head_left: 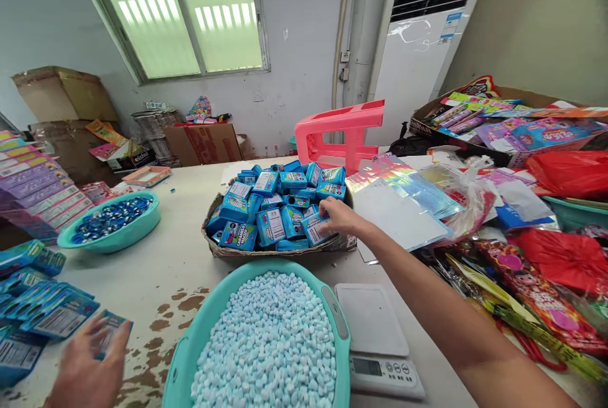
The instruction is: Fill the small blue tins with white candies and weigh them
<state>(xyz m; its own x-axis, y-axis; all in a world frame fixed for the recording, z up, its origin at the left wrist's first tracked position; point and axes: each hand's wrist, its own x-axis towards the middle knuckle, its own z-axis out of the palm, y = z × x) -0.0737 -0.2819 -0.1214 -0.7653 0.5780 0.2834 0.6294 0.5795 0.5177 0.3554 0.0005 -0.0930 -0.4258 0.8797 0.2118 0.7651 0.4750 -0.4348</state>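
My left hand (90,360), slightly blurred, is at the lower left with its thumb and fingers around a small blue candy box (114,330). Beside it stand rows of similar blue boxes (52,313). Farther forward, my right hand (341,216) reaches into a cardboard tray (280,255) heaped with blue candy boxes. Its bent fingers grip a blue candy box (315,230) at the heap's right side; part of that grip is hidden. Between my arms sits a turquoise basin (342,357) full of pale blue tablet candies (270,338).
A white digital scale (375,325) lies right of the basin. At left is a turquoise bowl (118,240) of shiny blue pieces. A pink plastic stool (339,132) stands behind the tray. Shiny sheets (403,205) and piled packets (527,281) crowd the right side.
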